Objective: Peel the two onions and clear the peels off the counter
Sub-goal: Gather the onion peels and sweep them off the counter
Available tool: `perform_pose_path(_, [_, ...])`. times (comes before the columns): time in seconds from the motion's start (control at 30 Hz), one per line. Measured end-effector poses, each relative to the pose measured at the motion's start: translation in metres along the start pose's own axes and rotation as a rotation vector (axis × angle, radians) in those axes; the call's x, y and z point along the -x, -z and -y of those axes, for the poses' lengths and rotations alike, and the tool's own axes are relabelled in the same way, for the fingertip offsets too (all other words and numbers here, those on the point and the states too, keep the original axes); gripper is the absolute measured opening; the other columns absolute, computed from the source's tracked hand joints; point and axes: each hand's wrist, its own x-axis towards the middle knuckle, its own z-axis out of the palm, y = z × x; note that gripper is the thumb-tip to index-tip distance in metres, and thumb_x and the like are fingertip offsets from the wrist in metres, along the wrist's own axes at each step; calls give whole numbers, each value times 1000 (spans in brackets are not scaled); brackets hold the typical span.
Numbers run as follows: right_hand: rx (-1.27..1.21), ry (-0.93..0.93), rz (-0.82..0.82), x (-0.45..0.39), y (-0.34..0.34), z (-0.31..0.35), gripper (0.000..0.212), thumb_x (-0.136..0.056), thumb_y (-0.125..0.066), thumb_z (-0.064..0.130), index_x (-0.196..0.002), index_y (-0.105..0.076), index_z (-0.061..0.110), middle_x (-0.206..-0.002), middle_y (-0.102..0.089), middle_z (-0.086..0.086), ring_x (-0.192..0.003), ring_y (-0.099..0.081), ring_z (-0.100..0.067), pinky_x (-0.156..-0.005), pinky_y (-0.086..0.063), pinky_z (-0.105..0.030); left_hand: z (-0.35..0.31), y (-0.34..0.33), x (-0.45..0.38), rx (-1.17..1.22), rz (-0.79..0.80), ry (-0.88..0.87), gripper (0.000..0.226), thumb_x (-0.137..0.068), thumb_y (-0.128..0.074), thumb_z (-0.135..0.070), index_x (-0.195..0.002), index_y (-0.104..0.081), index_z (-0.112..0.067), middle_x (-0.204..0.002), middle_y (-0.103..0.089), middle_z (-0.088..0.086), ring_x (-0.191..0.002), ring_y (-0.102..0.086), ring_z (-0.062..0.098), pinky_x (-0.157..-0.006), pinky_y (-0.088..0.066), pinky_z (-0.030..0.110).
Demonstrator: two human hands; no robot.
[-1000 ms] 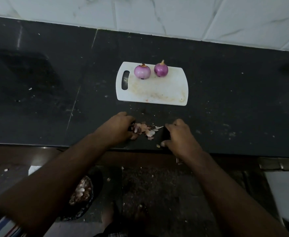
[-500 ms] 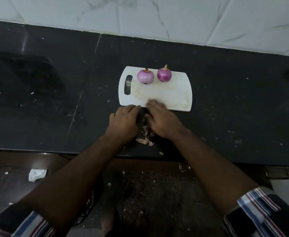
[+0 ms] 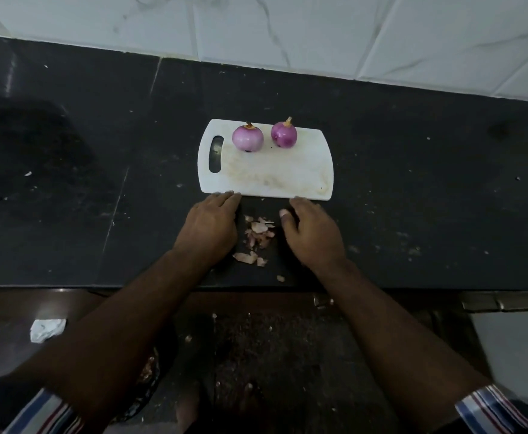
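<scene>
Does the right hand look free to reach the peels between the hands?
Probably yes: the right hand rests on the counter right beside the peels, with nothing between them.

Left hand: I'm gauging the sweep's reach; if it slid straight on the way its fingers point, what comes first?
Probably the cutting board: the left hand already has its fingertips at the near edge.

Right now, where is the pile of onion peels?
In the head view the onion peels lie on the black counter near its front edge, between the left hand and the right hand, just in front of the white cutting board.
</scene>
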Motion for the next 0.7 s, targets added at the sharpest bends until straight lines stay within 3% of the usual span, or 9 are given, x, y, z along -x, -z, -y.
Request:
perform_pose_path(0.07, [45, 11, 97, 8, -10, 10, 52, -104, -42, 35, -146, -45, 5, -155, -42, -14, -147, -31, -27, -122, -18, -38, -10, -3, 2, -3, 36, -30, 54, -97, -46, -7, -151, -45, -5, -153, -50, 17, -144, -43, 33, -122, -29, 45])
perform_pose_path(0.13, [-16, 146, 182, 19, -20, 26, 52, -105, -40, 30, -151, -38, 6, -159, -34, -13, -150, -23, -27, -123, -10, -36, -17, -5, 8, 50, 49, -56, 56, -97, -45, -5, -152, -43, -6, -150, -52, 18, -141, -46, 33, -122, -27, 42])
perform_pose_path(0.27, [-178, 245, 170, 7, -18, 41, 48, -104, -45, 25, -150, -42, 11, -157, -39, -8, -148, -29, -21, -123, -20, -38, -8, 5, 16, 186, -102, 3, 50, -96, -47, -4, -145, -52, -11, -133, -64, 17, -119, -61, 36, -96, -49, 46])
perform_pose_path(0.4, [-66, 289, 245, -4, -29, 55, 57, -103, -45, 35, -152, -37, 8, -162, -29, -10, -152, -19, -25, -125, -14, -42, 9, 13, 17, 154, -138, 39, 48, -91, -54, 0, -138, -60, -7, -130, -66, 18, -120, -60, 37, -98, -49, 47])
perform_pose_path(0.5, [-43, 471, 313, 20, -40, 63, 54, -101, -45, 36, -148, -44, 10, -158, -37, -11, -148, -28, -29, -123, -18, -43, 16, 12, 25, 139, -133, 42, 46, -90, -52, 1, -134, -63, -9, -128, -67, 14, -119, -61, 34, -101, -50, 49])
perform_pose_path(0.57, [-71, 517, 297, 36, -36, 58, 48, -99, -48, 32, -141, -54, 10, -152, -46, -11, -144, -37, -27, -121, -25, -40, 20, 11, 34, 185, -144, 83, 42, -95, -50, -2, -133, -64, -11, -130, -66, 11, -121, -60, 30, -103, -49, 43])
perform_pose_path(0.63, [-165, 446, 177, 44, -24, 48, 42, -97, -52, 28, -134, -61, 11, -146, -54, -8, -139, -45, -21, -119, -31, -34, 17, 16, 49, 360, -177, 176, 33, -99, -52, -7, -127, -68, -16, -126, -69, 4, -116, -63, 20, -99, -49, 33])
perform_pose_path(0.7, [-324, 247, 45, 43, -10, 32, 40, -96, -55, 25, -132, -63, 10, -141, -59, -6, -135, -50, -16, -115, -35, -28, 5, 20, 68, 805, -209, 369, 26, -101, -52, -7, -113, -72, -19, -112, -73, 2, -97, -70, 15, -87, -56, 33])
